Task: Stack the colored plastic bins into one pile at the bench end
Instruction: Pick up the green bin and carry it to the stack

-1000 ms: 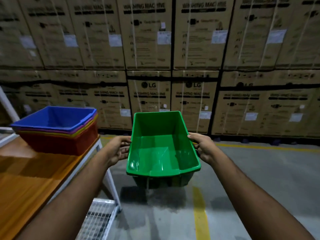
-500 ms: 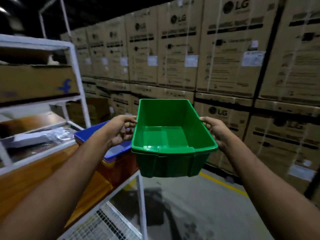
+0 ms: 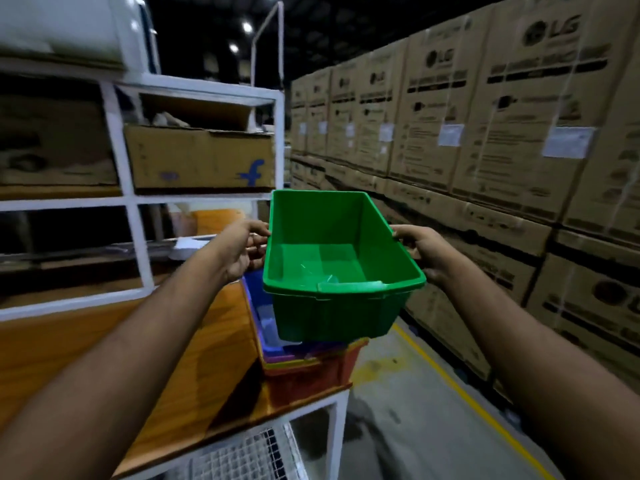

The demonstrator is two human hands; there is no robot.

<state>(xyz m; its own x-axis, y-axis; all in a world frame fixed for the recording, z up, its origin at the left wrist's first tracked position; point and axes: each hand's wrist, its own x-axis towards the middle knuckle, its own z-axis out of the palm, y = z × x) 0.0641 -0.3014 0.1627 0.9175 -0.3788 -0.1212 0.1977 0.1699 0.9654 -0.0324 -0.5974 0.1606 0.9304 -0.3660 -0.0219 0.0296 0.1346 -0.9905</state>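
One green bin (image 3: 341, 268), now swung from over the aisle floor to just above the nested stack (image 3: 311, 362) at the worktop (image 3: 194, 362) end. Left hand (image 3: 239, 252) and right hand (image 3: 424, 252), each grip clamped on a side rim. Ready for lowering in.

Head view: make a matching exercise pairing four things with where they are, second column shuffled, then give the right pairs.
Things:
1. green bin
2. blue bin
3. red bin
4. cardboard box with the blue f

Places:
A. bottom of the pile on the bench end
B. on the white shelf
C. held by the left hand and right hand
D. top of the pile

Pairs: 1-C, 2-D, 3-A, 4-B
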